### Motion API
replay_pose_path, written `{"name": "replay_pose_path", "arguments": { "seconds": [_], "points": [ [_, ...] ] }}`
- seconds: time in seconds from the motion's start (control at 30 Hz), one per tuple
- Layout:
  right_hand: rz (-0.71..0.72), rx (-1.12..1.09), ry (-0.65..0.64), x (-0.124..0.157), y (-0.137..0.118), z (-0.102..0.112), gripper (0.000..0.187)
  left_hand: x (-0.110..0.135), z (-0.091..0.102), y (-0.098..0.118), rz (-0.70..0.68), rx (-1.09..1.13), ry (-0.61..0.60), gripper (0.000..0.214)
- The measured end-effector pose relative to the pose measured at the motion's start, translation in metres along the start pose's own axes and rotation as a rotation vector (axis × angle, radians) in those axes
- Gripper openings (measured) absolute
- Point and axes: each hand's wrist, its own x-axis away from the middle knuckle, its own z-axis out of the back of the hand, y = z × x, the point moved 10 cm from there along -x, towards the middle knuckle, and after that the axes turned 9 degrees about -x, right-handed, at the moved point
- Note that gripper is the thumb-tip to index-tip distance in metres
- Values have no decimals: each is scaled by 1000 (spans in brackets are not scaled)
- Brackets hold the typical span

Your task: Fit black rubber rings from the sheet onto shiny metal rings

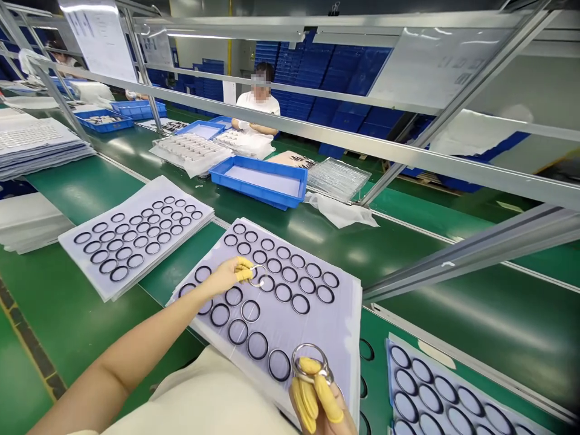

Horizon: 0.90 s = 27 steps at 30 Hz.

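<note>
My left hand point(233, 273), in yellow finger covers, pinches a thin pale ring point(260, 284) above a stack of white sheets point(312, 331). Rows of black-edged rings lie on the top sheet, one of them a ring point(257, 345) in the near row. At the sheet's near right corner, my right hand point(319, 396) is closed round a shiny silver ring point(309, 346), with yellow-covered fingers partly inside it. It may be more than one ring stacked; I cannot tell.
Another sheet stack point(113, 220) with rings lies left, and a third sheet point(390, 362) at lower right. A blue tray point(258, 192) stands beyond. A metal frame bar point(335, 136) crosses in front, with a slanted post point(471, 248) at right. A co-worker point(258, 103) sits across.
</note>
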Motion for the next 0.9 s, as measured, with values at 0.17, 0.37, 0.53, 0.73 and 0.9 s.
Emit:
{"name": "replay_pose_path", "arguments": {
  "seconds": [0.17, 0.37, 0.53, 0.73, 0.9],
  "points": [
    [9, -5, -31, -3, 0, -15, 25, 50, -54, 56, 1, 474, -323, 44],
    [-2, 38, -260, -3, 1, -43, 26, 76, -74, 82, -17, 642, -425, 41],
    [22, -2, -330, -4, 3, -46, 27, 82, -76, 86, -40, 608, -435, 41],
    [2, -16, -337, -5, 3, -47, 23, 76, -81, 78, -67, 411, -424, 37],
    [-46, -101, -197, -5, -2, -40, 20, 21, -56, 42, -246, -470, -112, 14]
  ]
}}
